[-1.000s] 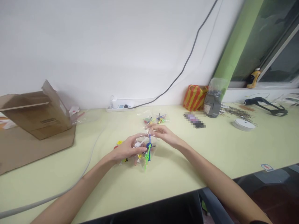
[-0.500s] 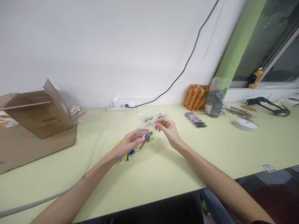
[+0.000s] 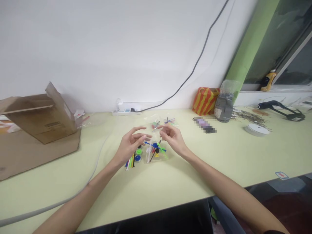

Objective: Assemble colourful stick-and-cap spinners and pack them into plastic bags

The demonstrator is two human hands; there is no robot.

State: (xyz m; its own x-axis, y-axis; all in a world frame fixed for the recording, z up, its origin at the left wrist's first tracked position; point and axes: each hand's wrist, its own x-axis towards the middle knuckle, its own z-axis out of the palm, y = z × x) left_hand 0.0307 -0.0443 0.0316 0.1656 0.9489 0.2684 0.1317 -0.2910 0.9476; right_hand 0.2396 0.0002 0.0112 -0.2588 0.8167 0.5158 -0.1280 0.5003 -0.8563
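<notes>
A clear plastic bag [image 3: 157, 155] with blue, white, black, green and yellow arrow-shaped plastic pieces lies on the table between my hands. My left hand [image 3: 131, 143] hovers at its upper left, fingers spread and loosely bent, thumb near the blue arrow [image 3: 148, 143]. At the upper right is my right hand [image 3: 173, 138], its fingers curved and the thumb apart from the index finger. Whether either fingertip touches the bag's thin film is hard to see. Beside my left wrist lie small round discs, one green [image 3: 138, 151] and one blue [image 3: 137, 158], and a row of coloured plastic arrows [image 3: 130, 162].
Behind my hands lie more bagged pieces [image 3: 169, 121]. A power strip [image 3: 125, 112] sits against the wall, and an open cardboard box [image 3: 44, 120] stands left. To the right are a striped bag [image 3: 206, 100], a grey-filled plastic bag [image 3: 223, 109] and a white spool [image 3: 256, 130].
The bag of arrow pieces has come down from my left hand and spread flat on the table. My left hand has opened and lifted off it; the right hand's fingers have loosened.
</notes>
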